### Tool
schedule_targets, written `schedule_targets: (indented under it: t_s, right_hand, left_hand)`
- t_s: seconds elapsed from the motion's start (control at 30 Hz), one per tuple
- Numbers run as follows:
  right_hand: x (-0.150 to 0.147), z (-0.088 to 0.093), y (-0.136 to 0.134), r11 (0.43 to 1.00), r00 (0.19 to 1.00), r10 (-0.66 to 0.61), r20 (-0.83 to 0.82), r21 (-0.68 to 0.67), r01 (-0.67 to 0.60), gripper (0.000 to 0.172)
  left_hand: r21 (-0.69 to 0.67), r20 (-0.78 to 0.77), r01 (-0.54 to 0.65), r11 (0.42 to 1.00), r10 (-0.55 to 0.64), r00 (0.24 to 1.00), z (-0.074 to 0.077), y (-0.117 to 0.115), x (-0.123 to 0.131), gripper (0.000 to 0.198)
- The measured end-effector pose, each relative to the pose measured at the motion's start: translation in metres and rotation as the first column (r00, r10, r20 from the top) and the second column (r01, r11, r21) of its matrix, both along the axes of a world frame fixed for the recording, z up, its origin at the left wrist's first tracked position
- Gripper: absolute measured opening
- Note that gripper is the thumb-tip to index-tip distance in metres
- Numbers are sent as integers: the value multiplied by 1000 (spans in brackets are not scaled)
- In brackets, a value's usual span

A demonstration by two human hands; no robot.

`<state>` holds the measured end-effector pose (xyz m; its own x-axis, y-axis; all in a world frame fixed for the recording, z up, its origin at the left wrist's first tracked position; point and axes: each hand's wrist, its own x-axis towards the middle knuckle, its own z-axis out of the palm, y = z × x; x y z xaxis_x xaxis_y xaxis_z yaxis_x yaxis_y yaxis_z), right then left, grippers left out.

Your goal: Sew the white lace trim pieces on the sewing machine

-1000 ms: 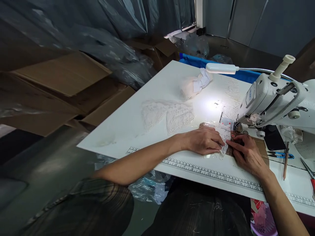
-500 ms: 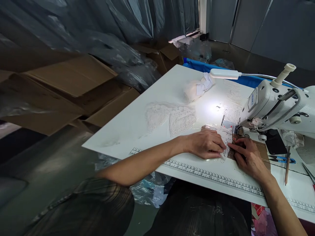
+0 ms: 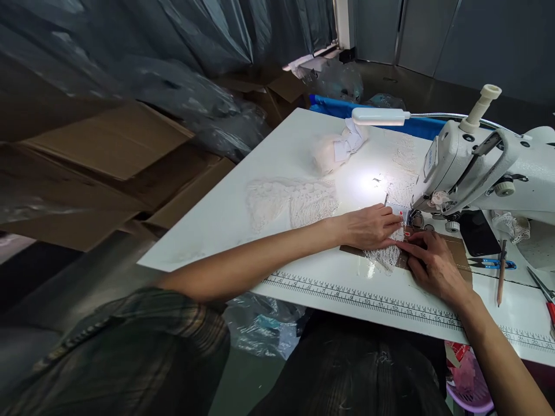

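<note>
My left hand (image 3: pixel 370 227) lies on a small piece of white lace (image 3: pixel 384 257), fingers stretched flat toward the needle of the white sewing machine (image 3: pixel 481 173). My right hand (image 3: pixel 433 266) rests just right of it, fingers pressed down on the lace edge and on the brown card (image 3: pixel 462 254) beneath. Both hands' fingertips meet close to the presser foot (image 3: pixel 410 218). The lace runs from under my hands toward the needle.
More lace pieces (image 3: pixel 290 199) and a pale fabric bundle (image 3: pixel 332 151) lie on the white table (image 3: pixel 243 214). A printed ruler (image 3: pixel 368 300) runs along its front edge. Blue snips (image 3: pixel 492 263), a pencil (image 3: pixel 500 271) and a phone (image 3: pixel 477 234) sit right. Cardboard boxes (image 3: pixel 108 150) stand left.
My left hand has slid forward along the lace toward the needle. My right hand stays pressed on the lace edge, shifted only slightly.
</note>
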<state>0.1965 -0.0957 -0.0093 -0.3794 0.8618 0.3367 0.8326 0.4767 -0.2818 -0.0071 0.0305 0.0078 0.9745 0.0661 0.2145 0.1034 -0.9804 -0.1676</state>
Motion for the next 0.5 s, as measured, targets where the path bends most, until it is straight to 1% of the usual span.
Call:
schedule_targets:
  t_s: [0.13,0.27,0.37,0.5]
  right_hand:
    - [-1,-1,-1,1000,1000,-13,4,3,13,42]
    - [1,-3,0,1000,1000,-26,-7,16,26,43]
    - [2,-4,0,997,998,-59,-19,48,60,46]
    - [1,-5,0,996,997,-72,-28,57,74,41]
  left_hand:
    - [0,-4,-58,998,58,998,0,-7,-3,34]
    - [1,-16,-117,993,117,993,-1,-8,3,34]
    - [6,-21,-122,993,122,992,-1,-6,10,36]
    - [-12,29,-100,995,100,995,-2,-3,11,37]
